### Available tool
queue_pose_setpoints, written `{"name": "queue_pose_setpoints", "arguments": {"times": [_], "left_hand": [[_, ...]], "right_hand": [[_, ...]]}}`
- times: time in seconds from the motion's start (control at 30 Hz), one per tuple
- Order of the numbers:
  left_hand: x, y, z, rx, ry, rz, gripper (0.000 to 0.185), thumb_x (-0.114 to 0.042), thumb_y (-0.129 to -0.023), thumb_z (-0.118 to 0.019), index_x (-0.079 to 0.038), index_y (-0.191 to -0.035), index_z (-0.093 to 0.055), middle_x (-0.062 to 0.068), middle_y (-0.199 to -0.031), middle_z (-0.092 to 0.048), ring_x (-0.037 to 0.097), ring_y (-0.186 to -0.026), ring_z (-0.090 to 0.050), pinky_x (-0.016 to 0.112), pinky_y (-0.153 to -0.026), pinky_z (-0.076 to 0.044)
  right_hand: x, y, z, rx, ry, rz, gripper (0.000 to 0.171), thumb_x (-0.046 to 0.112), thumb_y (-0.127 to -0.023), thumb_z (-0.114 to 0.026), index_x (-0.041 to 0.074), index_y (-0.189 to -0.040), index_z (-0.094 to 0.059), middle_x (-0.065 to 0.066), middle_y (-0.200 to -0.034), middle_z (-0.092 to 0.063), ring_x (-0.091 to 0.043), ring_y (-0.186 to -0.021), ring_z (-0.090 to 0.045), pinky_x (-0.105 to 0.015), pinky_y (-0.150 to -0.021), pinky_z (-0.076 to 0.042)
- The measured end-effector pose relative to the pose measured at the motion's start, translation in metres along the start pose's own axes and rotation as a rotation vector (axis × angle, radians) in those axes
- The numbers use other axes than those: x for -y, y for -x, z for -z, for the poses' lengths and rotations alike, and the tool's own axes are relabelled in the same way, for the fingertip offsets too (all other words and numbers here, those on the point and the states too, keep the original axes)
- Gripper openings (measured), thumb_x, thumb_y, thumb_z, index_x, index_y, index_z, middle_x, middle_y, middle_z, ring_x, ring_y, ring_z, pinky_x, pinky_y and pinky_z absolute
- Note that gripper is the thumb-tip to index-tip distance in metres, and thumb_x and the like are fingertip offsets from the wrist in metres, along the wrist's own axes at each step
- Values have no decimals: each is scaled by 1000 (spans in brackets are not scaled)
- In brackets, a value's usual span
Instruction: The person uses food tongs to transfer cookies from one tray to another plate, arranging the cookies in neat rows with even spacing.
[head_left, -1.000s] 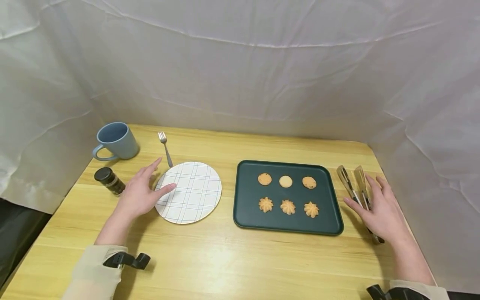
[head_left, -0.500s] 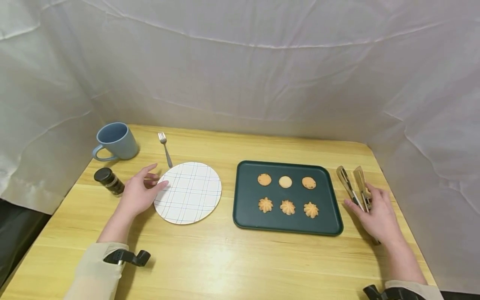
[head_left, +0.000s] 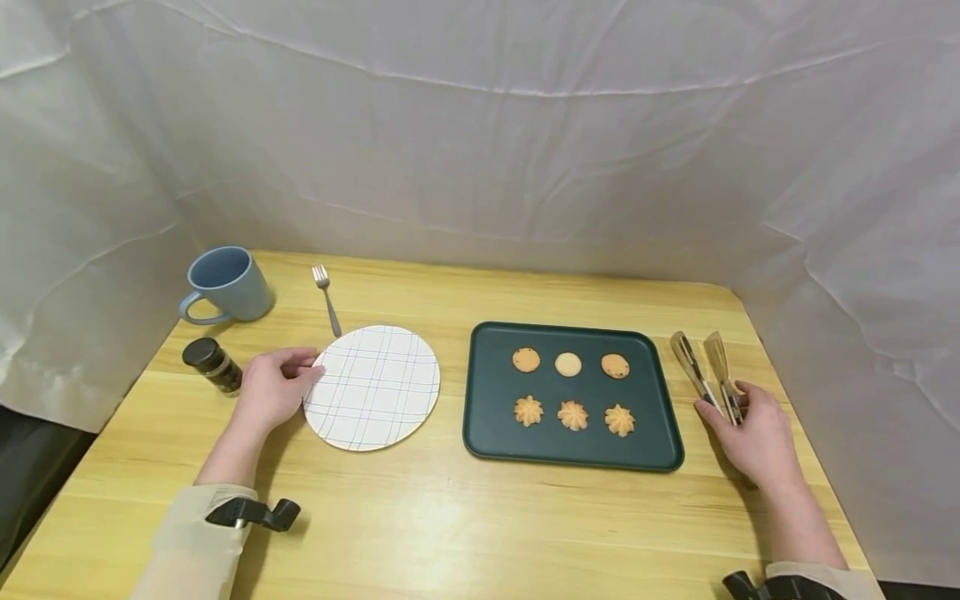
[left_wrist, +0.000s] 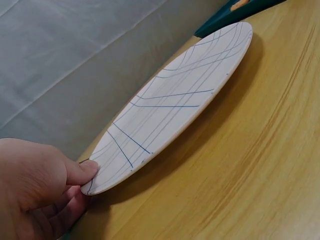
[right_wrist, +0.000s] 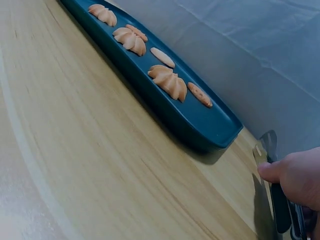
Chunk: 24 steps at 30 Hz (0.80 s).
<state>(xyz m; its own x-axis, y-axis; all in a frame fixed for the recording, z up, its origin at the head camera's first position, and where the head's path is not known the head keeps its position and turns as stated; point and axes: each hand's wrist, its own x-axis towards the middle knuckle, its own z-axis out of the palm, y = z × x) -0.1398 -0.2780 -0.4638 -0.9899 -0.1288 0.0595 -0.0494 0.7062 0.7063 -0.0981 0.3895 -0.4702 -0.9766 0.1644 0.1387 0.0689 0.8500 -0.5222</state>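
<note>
My left hand (head_left: 285, 379) pinches the left rim of a white plate (head_left: 375, 387) with blue grid lines, which lies on the wooden table. In the left wrist view my thumb (left_wrist: 82, 170) lies on top of the plate (left_wrist: 175, 105) rim, with the fingers curled beneath. A dark green tray (head_left: 487, 400) to the right holds three round cookies (head_left: 567, 364) and three piped cookies (head_left: 573, 414). My right hand (head_left: 742, 421) grips metal tongs (head_left: 705, 362) right of the tray. The tongs' tips point away from me. The right wrist view shows the tongs (right_wrist: 272, 195) beside the tray (right_wrist: 200, 127).
A blue mug (head_left: 225, 283), a fork (head_left: 327, 298) and a dark-lidded spice jar (head_left: 212, 364) sit left of and behind the plate. White cloth (head_left: 480, 125) walls the table on three sides. The table's right edge runs close to the tongs.
My left hand drew back from lying flat over the plate and now pinches its rim; the plate shifted slightly left. My right hand's fingers curled round the tongs.
</note>
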Motion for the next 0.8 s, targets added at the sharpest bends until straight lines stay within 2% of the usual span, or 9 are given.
{"name": "queue_pose_setpoints", "arguments": {"times": [0.1,0.23,0.53,0.63,0.8], "left_hand": [[0,0,-1,0,-10,-4,34,-16,-99,-76,4,-126,-74,17,-108,-77,28,-96,-70,20,-73,-48],[-1,-1,-2,-5,-30,-4,31,-16,-98,-76,2,-124,-75,16,-106,-77,27,-94,-69,24,-73,-49],[-3,-2,-4,-10,-38,18,28,-18,-99,-76,-1,-122,-78,13,-105,-78,25,-92,-68,30,-75,-48],[-2,-2,-5,-13,-37,30,28,-18,-99,-75,-2,-122,-78,13,-104,-78,24,-91,-68,31,-75,-48],[0,-2,-5,-8,-29,57,29,-19,-100,-74,-2,-123,-78,13,-106,-77,24,-92,-67,30,-74,-48]], "right_hand": [[-1,-1,1,-2,11,-13,60,36,-101,-74,-16,-127,-60,-33,-103,-66,-51,-92,-63,-62,-75,-47],[-1,-2,1,-13,4,13,49,31,-102,-73,-14,-119,-66,-35,-105,-68,-55,-96,-63,-66,-79,-47],[2,2,2,-70,-26,14,49,21,-105,-67,-20,-129,-55,-42,-118,-53,-60,-105,-52,-71,-87,-39],[5,1,6,-82,-19,47,48,17,-106,-66,-21,-132,-52,-42,-119,-51,-59,-107,-49,-71,-89,-36],[11,-4,11,-85,-17,121,42,9,-105,-65,-20,-131,-52,-44,-117,-55,-60,-110,-50,-71,-93,-37]]}}
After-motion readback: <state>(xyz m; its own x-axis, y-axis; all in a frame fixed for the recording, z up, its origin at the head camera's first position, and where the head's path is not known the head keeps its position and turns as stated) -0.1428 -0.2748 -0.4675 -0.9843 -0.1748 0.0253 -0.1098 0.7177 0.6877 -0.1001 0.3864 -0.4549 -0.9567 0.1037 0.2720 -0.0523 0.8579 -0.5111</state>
